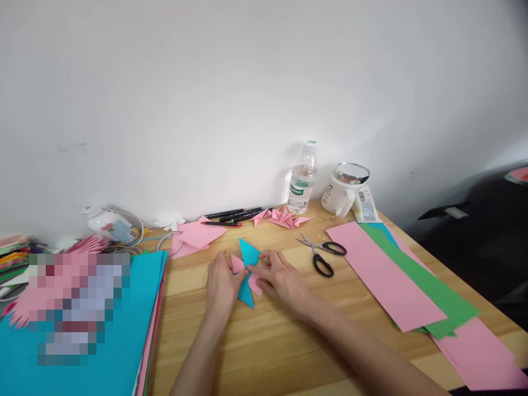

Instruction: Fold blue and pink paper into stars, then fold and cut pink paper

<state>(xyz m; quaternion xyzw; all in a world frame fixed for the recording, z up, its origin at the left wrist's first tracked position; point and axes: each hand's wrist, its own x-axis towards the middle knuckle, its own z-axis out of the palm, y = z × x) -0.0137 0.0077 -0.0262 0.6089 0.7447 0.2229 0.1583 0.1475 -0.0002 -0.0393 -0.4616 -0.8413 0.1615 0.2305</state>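
Lit softly and evenly, brightest across the white wall [247,82]. Faint shadow beside the bottle [302,179], glare off the shiny lid of the cup [338,197]. Pixelated block at lower left; dim, bowed right edge.

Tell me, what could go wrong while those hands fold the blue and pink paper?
1. The left hand and right hand both pinch the folded paper; a hard tug might tear it or spoil a crease.
2. The scissors lie just beside the right hand; a careless reach might meet the blades.
3. The water bottle stands by the pink paper shapes; if it tipped and leaked, they could get wet.
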